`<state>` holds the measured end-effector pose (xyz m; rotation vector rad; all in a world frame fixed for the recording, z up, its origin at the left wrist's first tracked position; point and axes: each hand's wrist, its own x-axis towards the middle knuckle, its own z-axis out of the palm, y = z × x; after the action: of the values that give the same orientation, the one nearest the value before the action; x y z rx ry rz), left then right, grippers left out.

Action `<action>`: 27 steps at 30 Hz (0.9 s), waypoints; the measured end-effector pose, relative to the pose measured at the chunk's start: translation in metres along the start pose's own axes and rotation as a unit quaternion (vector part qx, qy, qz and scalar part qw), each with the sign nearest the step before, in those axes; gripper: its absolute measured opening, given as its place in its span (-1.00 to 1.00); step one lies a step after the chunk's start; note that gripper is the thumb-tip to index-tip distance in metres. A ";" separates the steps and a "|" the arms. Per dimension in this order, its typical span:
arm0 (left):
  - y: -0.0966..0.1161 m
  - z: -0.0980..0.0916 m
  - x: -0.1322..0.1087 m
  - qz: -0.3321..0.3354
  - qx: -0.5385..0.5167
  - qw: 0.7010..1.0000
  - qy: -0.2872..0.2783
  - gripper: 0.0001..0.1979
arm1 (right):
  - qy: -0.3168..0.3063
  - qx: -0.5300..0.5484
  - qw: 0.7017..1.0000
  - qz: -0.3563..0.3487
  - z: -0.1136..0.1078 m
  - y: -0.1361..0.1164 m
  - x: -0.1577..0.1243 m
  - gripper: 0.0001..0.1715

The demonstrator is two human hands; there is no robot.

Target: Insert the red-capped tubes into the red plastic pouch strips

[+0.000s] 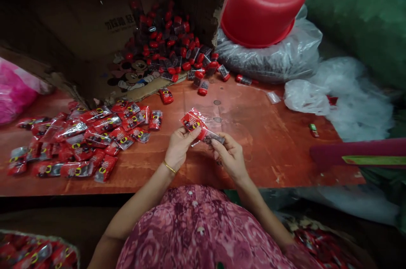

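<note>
My left hand (178, 147), with a thin bangle at the wrist, pinches a small red printed plastic packet (191, 122) near the middle of the table. My right hand (232, 157) grips a small clear bottle (216, 138) with dark contents by its far end. The bottle's red end meets the packet's near side at my left thumb; how far it sits inside I cannot tell. Left of my hands lies a heap of red packets (95, 127) with bottles in them. Loose red-capped bottles (177, 49) spill from an open cardboard box (91, 66) beyond.
A red tub (266, 6) sits upside down on a filled clear plastic bag (266, 61) at the back right. Crumpled plastic bags (342, 91) lie to the right. Below the table at the left is a container of red packets (34, 252). Pink plastic (15, 91) edges the left side.
</note>
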<state>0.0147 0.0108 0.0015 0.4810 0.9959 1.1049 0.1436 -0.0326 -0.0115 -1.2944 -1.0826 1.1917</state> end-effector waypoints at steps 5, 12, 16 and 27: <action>-0.007 -0.003 0.000 -0.006 -0.040 0.999 0.008 -0.65 | 0.010 -0.022 0.999 -0.029 0.017 0.015 0.004 -0.72; -0.002 -0.012 0.003 -0.004 -0.055 0.998 0.000 -0.68 | -0.052 0.056 0.997 0.003 0.029 0.010 0.015 -0.62; 0.003 -0.020 0.005 0.018 -0.050 0.999 0.004 -0.72 | -0.081 0.061 0.995 0.004 0.030 0.009 0.022 -0.64; 0.018 -0.071 -0.003 -0.068 -0.033 0.987 0.143 -0.82 | -0.102 -0.345 0.925 -0.124 0.067 0.012 0.094 -0.65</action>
<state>-0.0554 0.0055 -0.0198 0.2004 1.2207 1.0992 0.0868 0.0671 -0.0292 -1.5049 -1.8723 0.7787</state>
